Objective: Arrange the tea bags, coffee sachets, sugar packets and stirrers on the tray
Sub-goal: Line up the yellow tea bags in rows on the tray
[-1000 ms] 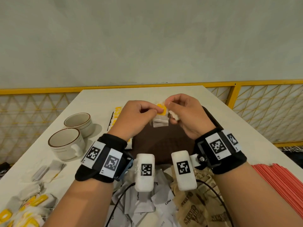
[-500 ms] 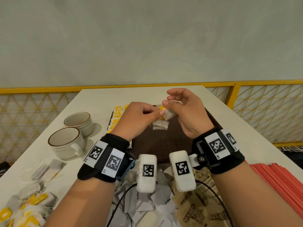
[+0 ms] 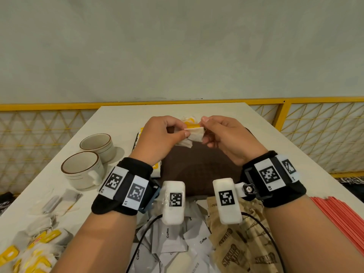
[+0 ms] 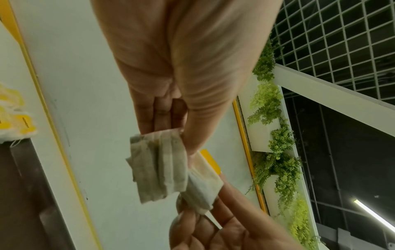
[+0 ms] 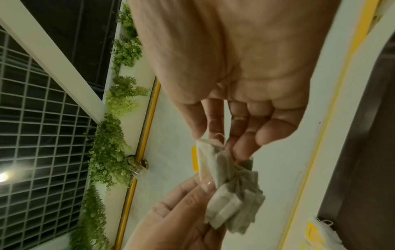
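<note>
Tray (image 3: 201,174) at centre of counter (image 3: 126,119). Two cups (image 3: 86,170) left of tray, one behind the other. Loose tea bags (image 3: 39,233) on counter, near left. Coffee sachets (image 3: 169,241) before tray, sugar packets (image 3: 242,245) just right of them. Stirrers (image 3: 338,219) at near right. Both hands hold a tea bag cluster (image 3: 192,135) above tray.

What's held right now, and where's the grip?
A small bunch of tea bags, held between both hands: left hand pinches its left edge, right hand its right end.
</note>
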Motion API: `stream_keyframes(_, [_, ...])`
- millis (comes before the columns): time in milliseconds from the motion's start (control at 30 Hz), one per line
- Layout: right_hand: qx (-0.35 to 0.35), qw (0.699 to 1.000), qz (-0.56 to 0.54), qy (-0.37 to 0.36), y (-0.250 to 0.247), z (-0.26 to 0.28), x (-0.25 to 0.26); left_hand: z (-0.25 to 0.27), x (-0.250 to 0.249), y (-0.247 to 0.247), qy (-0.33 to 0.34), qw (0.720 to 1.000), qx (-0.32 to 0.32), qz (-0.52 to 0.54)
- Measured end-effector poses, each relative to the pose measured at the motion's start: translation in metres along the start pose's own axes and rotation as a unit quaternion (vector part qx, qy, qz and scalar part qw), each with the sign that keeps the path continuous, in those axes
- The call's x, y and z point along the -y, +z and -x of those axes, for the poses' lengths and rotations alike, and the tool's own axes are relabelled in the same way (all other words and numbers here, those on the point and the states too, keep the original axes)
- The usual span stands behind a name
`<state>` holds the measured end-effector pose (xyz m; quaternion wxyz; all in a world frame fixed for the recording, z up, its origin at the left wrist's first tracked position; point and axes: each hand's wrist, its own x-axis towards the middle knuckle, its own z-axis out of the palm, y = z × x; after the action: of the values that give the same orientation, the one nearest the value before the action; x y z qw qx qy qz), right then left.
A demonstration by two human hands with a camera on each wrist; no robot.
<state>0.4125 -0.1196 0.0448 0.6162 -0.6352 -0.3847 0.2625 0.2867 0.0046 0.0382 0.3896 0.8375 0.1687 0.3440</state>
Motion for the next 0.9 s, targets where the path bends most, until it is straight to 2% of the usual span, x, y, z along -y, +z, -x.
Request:
stream_keyframes(167, [0.029,0.999,0.034,0.020,-0.001,0.002,0.001,-0.001,0.002,0.000,0.017,0.999,-0.019,-0.038])
stream_keyframes(367, [0.008,1.000,0.018,0.010,-0.003,0.001,-0.001,-0.001,0.000,0.000,0.038,0.998,-0.013,-0.047])
stream_keyframes(500, [-0.014,0.996,0.090,-0.017,-0.006,0.001,0.000,-0.002,0.003,-0.018,0.012,0.999,-0.012,-0.030])
stream_keyframes(567, [0.019,0.996,0.078,-0.028,-0.004,0.006,0.003,-0.001,0.006,-0.039,-0.012,1.000,-0.023,-0.012])
stream_keyframes(667, [0.130,0.988,-0.078,0.005,0.010,0.014,0.010,0.004,0.009,-0.075,-0.028,0.998,-0.050,0.017])
stream_keyframes(700, [0.151,0.986,-0.072,0.008,0.016,0.013,0.011,0.007,0.010,-0.086,-0.031,0.998,-0.058,0.017])
stream_keyframes(800, [0.178,0.983,0.053,0.002,0.037,0.003,0.009,0.015,0.018,-0.111,-0.047,0.996,-0.072,0.013])
stream_keyframes(900, [0.201,0.972,0.109,0.046,0.061,-0.011,-0.002,0.019,0.022,-0.121,-0.059,0.995,-0.072,0.034])
